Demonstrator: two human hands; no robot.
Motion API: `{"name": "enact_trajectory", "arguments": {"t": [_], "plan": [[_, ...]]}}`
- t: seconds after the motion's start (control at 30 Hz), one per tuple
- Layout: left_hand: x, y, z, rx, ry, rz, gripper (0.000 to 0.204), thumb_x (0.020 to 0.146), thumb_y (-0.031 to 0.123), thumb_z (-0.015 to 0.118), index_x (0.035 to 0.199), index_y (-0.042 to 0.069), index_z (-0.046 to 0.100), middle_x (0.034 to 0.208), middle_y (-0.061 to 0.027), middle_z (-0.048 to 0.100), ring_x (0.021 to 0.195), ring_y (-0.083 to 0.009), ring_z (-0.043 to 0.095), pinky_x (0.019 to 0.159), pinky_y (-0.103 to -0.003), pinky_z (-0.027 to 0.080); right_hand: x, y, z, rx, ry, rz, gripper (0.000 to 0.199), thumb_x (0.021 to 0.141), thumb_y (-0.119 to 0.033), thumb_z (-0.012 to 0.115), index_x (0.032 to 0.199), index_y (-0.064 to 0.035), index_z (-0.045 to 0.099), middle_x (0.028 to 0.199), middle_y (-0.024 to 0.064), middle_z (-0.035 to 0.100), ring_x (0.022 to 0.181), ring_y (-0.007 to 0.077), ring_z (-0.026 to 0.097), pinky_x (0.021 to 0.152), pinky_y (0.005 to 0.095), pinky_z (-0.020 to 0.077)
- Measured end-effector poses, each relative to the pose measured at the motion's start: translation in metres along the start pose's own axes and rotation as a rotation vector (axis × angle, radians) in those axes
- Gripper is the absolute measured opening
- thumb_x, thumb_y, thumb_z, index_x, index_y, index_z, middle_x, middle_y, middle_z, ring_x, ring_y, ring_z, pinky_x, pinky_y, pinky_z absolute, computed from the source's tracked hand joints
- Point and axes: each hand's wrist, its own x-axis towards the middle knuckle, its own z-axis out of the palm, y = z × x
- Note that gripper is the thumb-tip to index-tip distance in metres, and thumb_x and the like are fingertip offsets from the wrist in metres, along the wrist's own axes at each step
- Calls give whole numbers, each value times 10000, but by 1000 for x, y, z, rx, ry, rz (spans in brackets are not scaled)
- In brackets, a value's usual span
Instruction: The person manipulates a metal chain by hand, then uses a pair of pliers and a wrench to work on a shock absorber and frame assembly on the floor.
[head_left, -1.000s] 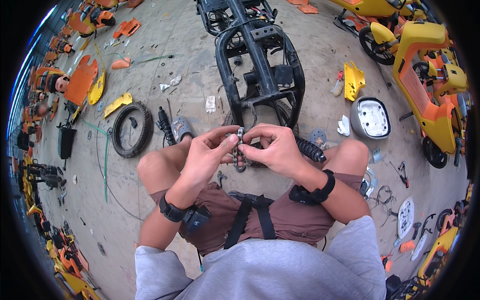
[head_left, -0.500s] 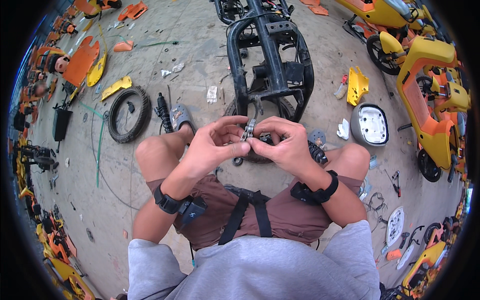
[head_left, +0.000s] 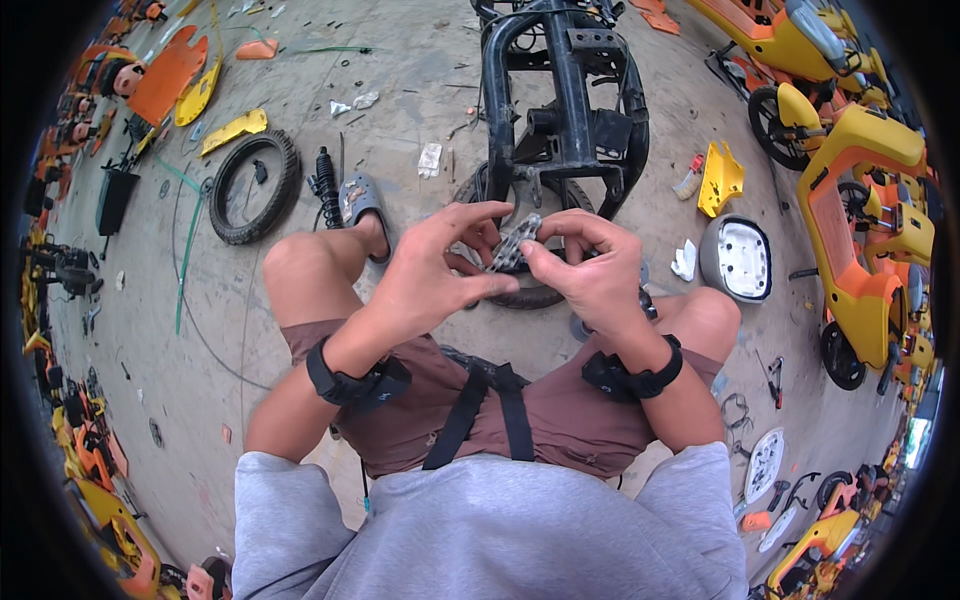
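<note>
Between my hands is a small silvery metal part point(head_left: 514, 243), narrow, with holes or links along it; its exact kind I cannot make out. My right hand point(head_left: 592, 262) pinches its upper end between thumb and fingers. Around the lower end, my left hand point(head_left: 432, 262) has thumb and forefinger spread apart; its curled middle fingers lie close to the part, and contact there is unclear. Just beyond my hands stands a black metal vehicle frame point(head_left: 570, 100), with a tyre point(head_left: 535, 298) beneath its near end.
A loose tyre point(head_left: 255, 188) and a black shock absorber point(head_left: 325, 185) lie left of my foot. To the right are a grey-white shell point(head_left: 737, 258) and a yellow panel point(head_left: 720, 180). Yellow-orange scooters point(head_left: 860, 230) line the right side. Pliers point(head_left: 775, 382) lie on the floor.
My left thumb has come away from the metal part and its fingers have spread. The part now tilts up to the right in my right hand. My view has shifted slightly.
</note>
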Motion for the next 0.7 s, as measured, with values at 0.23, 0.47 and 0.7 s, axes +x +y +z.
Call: {"name": "enact_trajectory", "arguments": {"t": [0.23,0.47,0.7], "plan": [[-4,-54,5,-113,-97,-154,373,833,104,724,1159,-9,583,868,-63,674,637,-90,572,536,-247,465,-3,-4,4,40,32,65,132,725,-96,763,807,-11,704,642,-54,571,492,2,321,446,204,233],[-3,-37,-5,-15,-219,-137,196,925,103,611,1025,-63,640,788,-38,637,735,-80,591,674,-241,491,6,2,-18,123,131,157,159,754,-110,772,857,-5,709,544,-113,381,506,-26,280,463,187,172],[-11,8,-4,-86,-89,-32,237,935,149,620,1023,-71,631,675,-42,601,603,-86,598,544,-237,479,7,-2,-29,107,43,85,149,732,-86,778,846,-15,714,584,-92,456,516,-17,296,458,189,209]]}}
